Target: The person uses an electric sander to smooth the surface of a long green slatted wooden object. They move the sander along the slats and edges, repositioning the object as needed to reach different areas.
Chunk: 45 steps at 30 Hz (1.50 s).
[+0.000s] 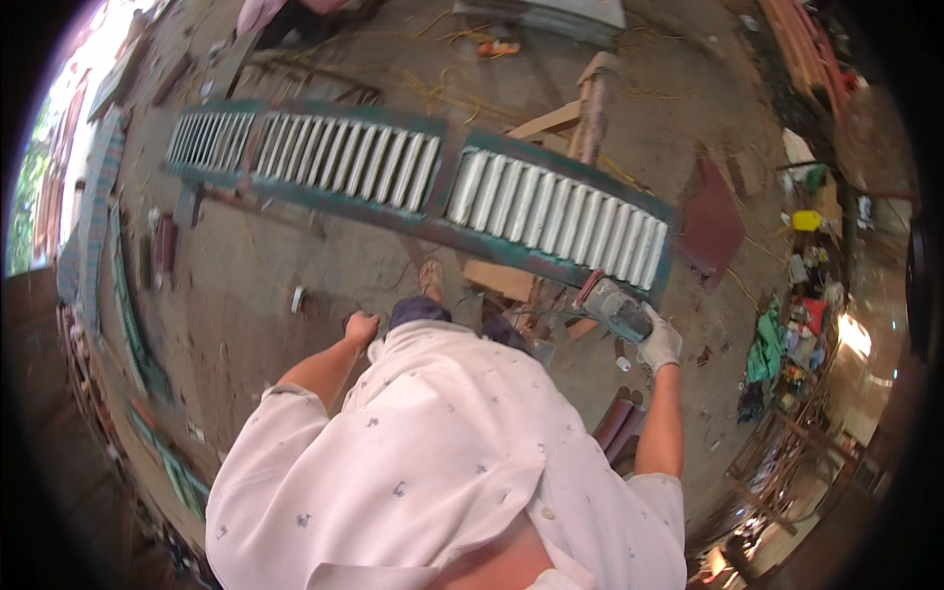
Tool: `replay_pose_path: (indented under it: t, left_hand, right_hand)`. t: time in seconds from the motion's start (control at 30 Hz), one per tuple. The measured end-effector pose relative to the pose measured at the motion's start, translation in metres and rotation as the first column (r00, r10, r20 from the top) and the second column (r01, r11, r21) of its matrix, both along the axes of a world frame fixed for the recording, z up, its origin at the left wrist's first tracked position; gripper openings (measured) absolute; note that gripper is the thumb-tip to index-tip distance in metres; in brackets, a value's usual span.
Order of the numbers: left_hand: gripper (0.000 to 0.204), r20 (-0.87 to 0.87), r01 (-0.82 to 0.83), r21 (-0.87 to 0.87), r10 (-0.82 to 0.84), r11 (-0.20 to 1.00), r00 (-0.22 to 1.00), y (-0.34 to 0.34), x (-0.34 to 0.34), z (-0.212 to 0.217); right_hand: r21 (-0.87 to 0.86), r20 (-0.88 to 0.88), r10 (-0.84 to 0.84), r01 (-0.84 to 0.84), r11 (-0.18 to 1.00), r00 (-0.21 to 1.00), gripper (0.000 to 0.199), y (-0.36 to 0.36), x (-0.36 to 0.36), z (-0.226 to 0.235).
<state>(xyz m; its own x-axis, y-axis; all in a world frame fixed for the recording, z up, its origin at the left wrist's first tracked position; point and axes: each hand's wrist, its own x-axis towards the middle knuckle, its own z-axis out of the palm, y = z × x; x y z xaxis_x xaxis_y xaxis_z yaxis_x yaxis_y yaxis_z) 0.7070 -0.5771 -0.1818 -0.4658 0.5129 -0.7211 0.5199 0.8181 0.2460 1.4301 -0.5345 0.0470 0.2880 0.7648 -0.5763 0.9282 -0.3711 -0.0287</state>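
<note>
In front of me a long louvered shutter (442,182) lies across supports, with a green, worn frame and whitish slats in three sections. Its right end is nearest my right hand (661,341), which wears a pale work glove and grips a grey power sander (621,310). The sander's reddish front end rests at the near edge of the frame; whether it is running cannot be seen. By my left thigh, my left hand (362,328) is closed and away from the shutter. Something dark shows at its fingers, too small to name.
Wood offcuts (500,279) lie under the shutter, and a wooden stand (590,108) rises behind it. A dark red board (710,221) lies to the right, near a green plastic bag (765,344) amid clutter. Yellow cord (457,93) trails over the floor beyond.
</note>
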Motion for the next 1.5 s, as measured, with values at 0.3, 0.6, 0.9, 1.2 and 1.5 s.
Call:
replay_pose_path:
  t: [0.3, 0.6, 0.9, 1.2, 1.5]
  left_hand:
    - [0.054, 0.327, -0.304, 0.267, 0.211, 0.915, 0.921, 0.058, 0.078, 0.001]
    - [0.069, 0.608, -0.878, 0.078, 0.675, 0.472, 0.417, 0.241, 0.039, 0.044]
    - [0.043, 0.876, -0.945, -0.116, 0.479, 0.304, 0.047, 0.282, -0.012, 0.020]
    - [0.030, 0.942, -0.889, -0.200, 0.331, 0.412, -0.058, 0.281, -0.019, 0.025]
    - [0.036, 0.926, -0.882, -0.151, 0.377, 0.446, 0.032, 0.282, -0.025, 0.035]
  right_hand:
    - [0.293, -0.437, -0.096, 0.242, 0.925, 0.894, 0.081, -0.020, -0.061, -0.024]
    - [0.100, -0.706, -0.623, 0.919, 0.383, 0.336, 0.032, -0.067, -0.174, -0.006]
    - [0.032, -0.664, -0.739, 0.991, 0.128, 0.117, 0.027, -0.143, -0.216, -0.001]
    - [0.023, -0.715, -0.697, 0.998, 0.054, 0.054, 0.020, -0.201, -0.203, -0.049]
    - [0.173, -0.712, -0.570, 0.889, 0.424, 0.410, 0.015, -0.129, -0.225, 0.018]
